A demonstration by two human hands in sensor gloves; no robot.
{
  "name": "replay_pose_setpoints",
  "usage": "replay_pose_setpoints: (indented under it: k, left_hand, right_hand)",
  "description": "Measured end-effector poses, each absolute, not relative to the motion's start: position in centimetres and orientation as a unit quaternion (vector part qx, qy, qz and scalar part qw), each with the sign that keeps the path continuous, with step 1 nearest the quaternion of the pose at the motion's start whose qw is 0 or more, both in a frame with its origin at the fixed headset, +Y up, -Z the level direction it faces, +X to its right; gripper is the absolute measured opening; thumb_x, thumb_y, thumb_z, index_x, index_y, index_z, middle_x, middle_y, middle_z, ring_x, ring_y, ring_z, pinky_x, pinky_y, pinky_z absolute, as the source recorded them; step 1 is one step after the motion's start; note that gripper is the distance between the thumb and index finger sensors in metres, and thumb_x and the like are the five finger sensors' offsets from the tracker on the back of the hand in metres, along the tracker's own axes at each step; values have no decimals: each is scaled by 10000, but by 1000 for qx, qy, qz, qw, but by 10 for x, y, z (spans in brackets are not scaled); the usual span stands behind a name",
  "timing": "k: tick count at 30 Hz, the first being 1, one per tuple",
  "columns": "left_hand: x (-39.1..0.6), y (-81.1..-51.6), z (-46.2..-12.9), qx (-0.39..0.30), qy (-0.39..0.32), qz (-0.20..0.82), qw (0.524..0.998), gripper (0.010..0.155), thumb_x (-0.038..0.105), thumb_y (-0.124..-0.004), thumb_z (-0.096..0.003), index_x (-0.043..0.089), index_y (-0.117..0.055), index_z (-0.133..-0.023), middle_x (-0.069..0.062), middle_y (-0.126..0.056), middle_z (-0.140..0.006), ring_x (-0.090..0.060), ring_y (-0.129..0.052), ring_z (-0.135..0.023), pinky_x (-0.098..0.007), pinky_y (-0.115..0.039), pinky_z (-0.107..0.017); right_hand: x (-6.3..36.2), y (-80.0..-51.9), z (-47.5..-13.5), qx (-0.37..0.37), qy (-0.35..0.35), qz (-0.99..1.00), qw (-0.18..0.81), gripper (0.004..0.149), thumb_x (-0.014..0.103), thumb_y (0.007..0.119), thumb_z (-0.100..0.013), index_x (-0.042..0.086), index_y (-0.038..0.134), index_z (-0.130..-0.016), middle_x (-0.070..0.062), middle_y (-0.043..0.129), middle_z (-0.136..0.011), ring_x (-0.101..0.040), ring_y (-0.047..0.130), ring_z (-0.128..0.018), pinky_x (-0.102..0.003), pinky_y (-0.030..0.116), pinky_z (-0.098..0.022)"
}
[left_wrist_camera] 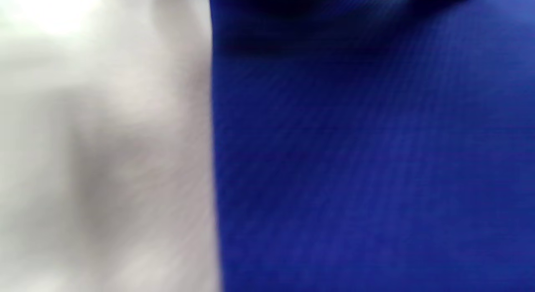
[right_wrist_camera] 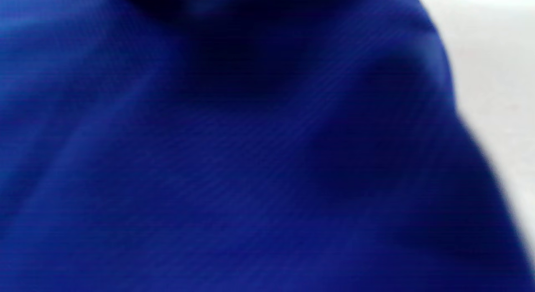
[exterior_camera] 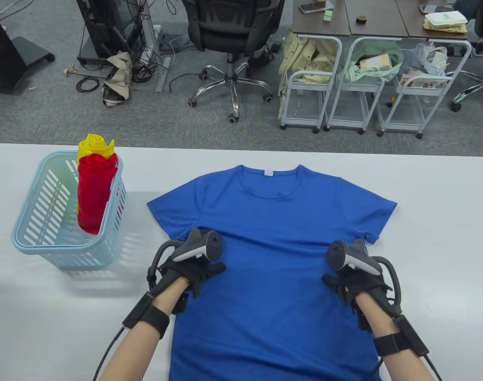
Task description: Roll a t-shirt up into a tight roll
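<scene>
At the middle of the white table (exterior_camera: 424, 206) a blue t-shirt (exterior_camera: 271, 246) lies flat and face up, collar with its small white label toward twelve o'clock, both sleeves spread out, hem running off the near edge at six o'clock. Nothing of it is rolled.

Both gloved hands rest on the shirt's body just below the sleeves. The left hand (exterior_camera: 191, 274) sits at the shirt's nine o'clock side edge, the right hand (exterior_camera: 354, 283) at its three o'clock edge — each with a grey tracker on its back. Their fingers are mostly hidden under the trackers, so I cannot tell whether they pinch the cloth or only press on it.

The left wrist view, badly blurred, shows the straight side edge of the blue t-shirt (left_wrist_camera: 368, 158) against the table (left_wrist_camera: 104, 137). The right wrist view, equally blurred, shows slightly rumpled blue cloth (right_wrist_camera: 234, 158) with a sliver of table (right_wrist_camera: 493, 66) at two o'clock.

At nine o'clock from the shirt, apart from it, stands a light blue plastic basket (exterior_camera: 43, 242) — holding a red rolled garment (exterior_camera: 94, 194) and a yellow rolled garment (exterior_camera: 94, 146) upright.
</scene>
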State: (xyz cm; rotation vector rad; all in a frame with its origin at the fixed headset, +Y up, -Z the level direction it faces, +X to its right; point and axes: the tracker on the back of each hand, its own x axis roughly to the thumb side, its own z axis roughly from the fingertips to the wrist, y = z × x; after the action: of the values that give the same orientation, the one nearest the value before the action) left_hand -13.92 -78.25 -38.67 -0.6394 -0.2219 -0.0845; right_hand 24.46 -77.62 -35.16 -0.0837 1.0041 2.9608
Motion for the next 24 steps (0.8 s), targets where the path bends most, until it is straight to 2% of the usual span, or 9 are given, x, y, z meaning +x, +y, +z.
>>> replay_pose_setpoints:
  k: [10, 11, 12, 13, 15, 17, 20, 24]
  left_hand:
    - [-102, -781, -431, -322, -97, -40, 941, 749, 682, -387, -565, 371, -24, -1142, -37, 45, -1238, -358, -8, -1138, -655, -237, -797]
    - [-104, -778, -433, -320, -88, -36, 943, 744, 649, -371, -578, 342, 24, -1128, -48, 81, -1222, -366, 1, -1134, -658, -235, -796]
    - [-108, -772, -434, -306, -83, -24, 948, 727, 587, -329, -602, 309, 144, -1078, -77, 129, -1197, -391, -2, -1129, -662, -249, -796]
    - [-111, -768, -433, -290, -77, -9, 954, 708, 534, -321, -618, 286, 163, -1071, -92, 126, -1196, -411, -19, -1132, -669, -264, -795]
    - [-122, -757, -435, -252, -57, 24, 966, 677, 445, -371, -635, 289, 87, -1108, -85, 51, -1235, -406, -91, -1156, -672, -297, -798]
    - [-133, -749, -441, -250, -36, 9, 968, 653, 385, -410, -636, 299, -6, -1142, -63, -34, -1264, -394, -149, -1170, -664, -338, -802]
    - [-145, -750, -452, -258, -12, -8, 966, 643, 318, -465, -634, 336, -93, -1157, -38, -115, -1278, -371, -221, -1182, -652, -369, -804]
    - [-146, -761, -464, -246, -1, -39, 968, 658, 271, -531, -627, 411, -137, -1135, -13, -226, -1286, -315, -423, -1146, -588, -467, -806]
  right_hand:
    - [279, -775, -406, -89, 345, 931, 73, 751, 467, 579, -586, 283, 58, -1094, -51, -23, -1126, -339, 11, -1079, -552, 223, -777]
    - [279, -774, -406, -99, 345, 931, 68, 747, 463, 575, -588, 287, 54, -1094, -56, -25, -1129, -352, 15, -1080, -554, 220, -777]
    - [275, -772, -405, -99, 341, 934, 52, 741, 455, 571, -591, 281, 57, -1097, -69, -12, -1134, -367, 28, -1083, -557, 224, -775]
    - [271, -770, -402, -91, 335, 937, 38, 735, 444, 564, -593, 280, 55, -1097, -78, -15, -1136, -378, 29, -1083, -562, 224, -772]
    - [255, -762, -393, -60, 302, 951, 18, 727, 436, 546, -595, 288, 43, -1099, -75, -23, -1141, -386, 21, -1088, -572, 216, -769]
    - [229, -754, -381, -16, 286, 958, 21, 734, 437, 557, -591, 288, 54, -1104, -77, -10, -1147, -416, 49, -1091, -593, 239, -760]
    - [173, -741, -355, 80, 264, 961, 20, 731, 430, 572, -589, 310, 77, -1113, -110, 25, -1169, -449, 120, -1103, -608, 264, -755]
    - [91, -736, -310, 231, 258, 938, -14, 724, 423, 598, -582, 344, 119, -1120, -113, 120, -1201, -421, 264, -1115, -589, 334, -759]
